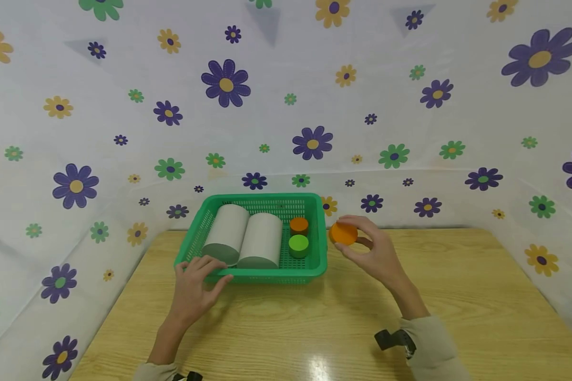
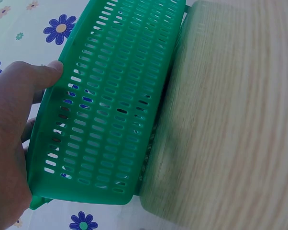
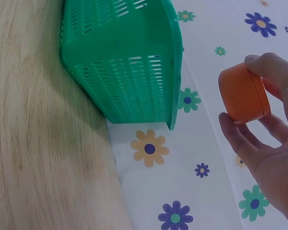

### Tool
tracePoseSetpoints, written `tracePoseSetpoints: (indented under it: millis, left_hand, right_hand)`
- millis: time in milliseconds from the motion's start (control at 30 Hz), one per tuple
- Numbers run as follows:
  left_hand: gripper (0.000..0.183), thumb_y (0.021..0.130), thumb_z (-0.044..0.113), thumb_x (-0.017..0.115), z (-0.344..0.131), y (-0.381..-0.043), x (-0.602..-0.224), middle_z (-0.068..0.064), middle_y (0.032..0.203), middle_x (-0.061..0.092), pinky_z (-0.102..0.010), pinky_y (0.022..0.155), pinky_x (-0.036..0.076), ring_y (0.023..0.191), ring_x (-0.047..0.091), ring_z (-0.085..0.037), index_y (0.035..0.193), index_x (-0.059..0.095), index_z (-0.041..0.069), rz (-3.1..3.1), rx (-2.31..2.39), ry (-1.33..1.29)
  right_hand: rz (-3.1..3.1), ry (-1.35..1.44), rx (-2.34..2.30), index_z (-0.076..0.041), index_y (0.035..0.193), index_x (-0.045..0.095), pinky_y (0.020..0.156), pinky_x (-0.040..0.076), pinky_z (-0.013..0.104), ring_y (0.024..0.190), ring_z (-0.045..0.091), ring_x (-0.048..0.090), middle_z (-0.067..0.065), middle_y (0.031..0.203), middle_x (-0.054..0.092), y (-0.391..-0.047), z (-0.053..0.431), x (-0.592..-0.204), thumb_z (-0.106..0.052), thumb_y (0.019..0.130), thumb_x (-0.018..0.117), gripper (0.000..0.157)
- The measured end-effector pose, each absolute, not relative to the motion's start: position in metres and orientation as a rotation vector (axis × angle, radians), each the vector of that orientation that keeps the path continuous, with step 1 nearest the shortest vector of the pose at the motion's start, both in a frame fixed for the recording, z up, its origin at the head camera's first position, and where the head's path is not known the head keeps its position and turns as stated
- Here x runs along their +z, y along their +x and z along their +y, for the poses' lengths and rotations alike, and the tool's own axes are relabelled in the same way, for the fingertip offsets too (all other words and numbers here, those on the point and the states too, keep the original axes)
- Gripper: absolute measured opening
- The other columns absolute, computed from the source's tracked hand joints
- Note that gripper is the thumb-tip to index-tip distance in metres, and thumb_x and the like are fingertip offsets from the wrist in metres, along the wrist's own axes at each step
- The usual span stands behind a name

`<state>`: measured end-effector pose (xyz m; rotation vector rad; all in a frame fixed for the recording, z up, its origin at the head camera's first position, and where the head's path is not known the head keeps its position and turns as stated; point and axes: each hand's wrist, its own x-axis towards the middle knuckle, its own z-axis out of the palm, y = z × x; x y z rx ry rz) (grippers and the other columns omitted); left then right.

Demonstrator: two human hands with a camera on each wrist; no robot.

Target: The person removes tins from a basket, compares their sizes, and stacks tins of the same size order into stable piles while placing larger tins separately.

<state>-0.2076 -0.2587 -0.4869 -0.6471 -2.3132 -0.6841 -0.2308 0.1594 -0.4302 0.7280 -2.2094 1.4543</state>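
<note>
My right hand (image 1: 378, 256) pinches a small round orange container (image 1: 344, 234) between thumb and fingers, just off the right side of a green plastic basket (image 1: 267, 273). The right wrist view shows a thin seam, like a lid line, round that orange container (image 3: 243, 94). My left hand (image 1: 195, 291) grips the basket's front rim near its left corner, the thumb outside and the fingers over the edge. Two white cylinders (image 1: 226, 233) lie side by side in the basket. To their right sit another orange round container (image 1: 298, 225) and a bright green one (image 1: 298, 245).
The basket stands on a light wood-grain table (image 1: 267, 328), near its back edge. Behind and at both sides hangs a white cloth (image 1: 276, 121) with purple, yellow and green flowers. A dark strap device (image 1: 395, 339) sits at the right sleeve.
</note>
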Motion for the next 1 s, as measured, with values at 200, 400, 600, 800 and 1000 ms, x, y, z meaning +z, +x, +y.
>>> tracePoseSetpoints:
  millis: [200, 400, 600, 800, 1000]
  left_hand:
    - [0.021, 0.082, 0.026, 0.086, -0.259, -0.207, -0.487, 0.006, 0.097, 0.069, -0.054, 0.082, 0.026, 0.088, 0.057, -0.02, 0.099, 0.075, 0.018, -2.312, -0.687, -0.649]
    - [0.022, 0.082, 0.027, 0.086, -0.259, -0.208, -0.487, 0.006, 0.098, 0.069, -0.055, 0.083, 0.027, 0.089, 0.057, -0.02, 0.1, 0.075, 0.018, -2.315, -0.692, -0.645]
    - [0.022, 0.082, 0.027, 0.086, -0.257, -0.207, -0.486, 0.005, 0.097, 0.069, -0.053, 0.082, 0.026, 0.089, 0.057, -0.021, 0.099, 0.075, 0.017, -2.313, -0.695, -0.645]
    - [0.022, 0.082, 0.026, 0.086, -0.258, -0.208, -0.489, 0.005, 0.097, 0.069, -0.054, 0.082, 0.026, 0.088, 0.057, -0.021, 0.098, 0.075, 0.016, -2.308, -0.698, -0.648]
    - [0.023, 0.08, 0.024, 0.087, -0.258, -0.209, -0.489, 0.005, 0.096, 0.069, -0.054, 0.081, 0.025, 0.088, 0.057, -0.021, 0.098, 0.075, 0.017, -2.296, -0.718, -0.651]
  right_hand:
    - [-2.19, 0.671, 1.464, -0.008, 0.131, 0.068, 0.087, 0.053, 0.022, 0.119, 0.024, 0.06, 0.008, 0.136, 0.06, -0.229, 0.169, -0.431, 0.003, 0.086, 0.081, 0.048]
    - [-2.166, 0.586, 1.463, -0.005, 0.128, 0.069, 0.085, 0.053, 0.02, 0.117, 0.019, 0.058, 0.01, 0.133, 0.059, -0.233, 0.178, -0.439, 0.005, 0.085, 0.081, 0.045]
    - [-2.146, 0.52, 1.469, -0.002, 0.128, 0.069, 0.085, 0.053, 0.02, 0.116, 0.02, 0.059, 0.013, 0.132, 0.061, -0.232, 0.183, -0.443, 0.005, 0.086, 0.08, 0.044]
    - [-2.155, 0.439, 1.47, 0.008, 0.125, 0.068, 0.086, 0.054, 0.024, 0.115, 0.031, 0.061, 0.023, 0.13, 0.063, -0.22, 0.18, -0.433, 0.008, 0.085, 0.079, 0.041]
    - [-2.163, 0.368, 1.488, 0.01, 0.124, 0.068, 0.086, 0.056, 0.031, 0.114, 0.036, 0.06, 0.025, 0.129, 0.063, -0.224, 0.186, -0.444, 0.007, 0.085, 0.08, 0.041]
